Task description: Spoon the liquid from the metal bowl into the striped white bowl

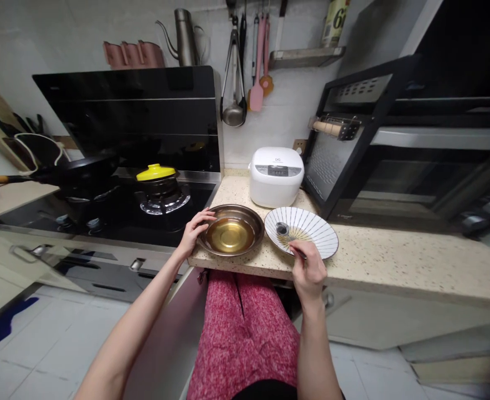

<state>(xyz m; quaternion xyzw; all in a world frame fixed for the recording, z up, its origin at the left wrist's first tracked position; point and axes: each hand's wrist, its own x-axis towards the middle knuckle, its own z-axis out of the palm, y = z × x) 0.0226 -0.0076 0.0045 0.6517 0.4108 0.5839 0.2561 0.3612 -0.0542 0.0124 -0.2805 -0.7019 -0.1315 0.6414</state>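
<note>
With fingers over its left rim, my left hand (195,230) grips a round metal dish (256,214). Inside it lies a golden-yellow liquid (230,236). My right hand (308,266) pinches the dark handle of a spoon, whose bowl (282,228) rests over a white plate with dark radiating lines (324,230). A little yellowish liquid shows on the plate around the spoon. Dish and plate stand side by side at the counter's front edge, almost touching. My fingers hide part of the spoon's handle.
Behind the dish and plate is a white rice cooker (276,178). A small pot with a yellow lid (155,172) and a black wok (82,169) sit on the stove to the left. At right, a rack (324,150) holds an oven. A cabinet door stands open below the counter (395,255).
</note>
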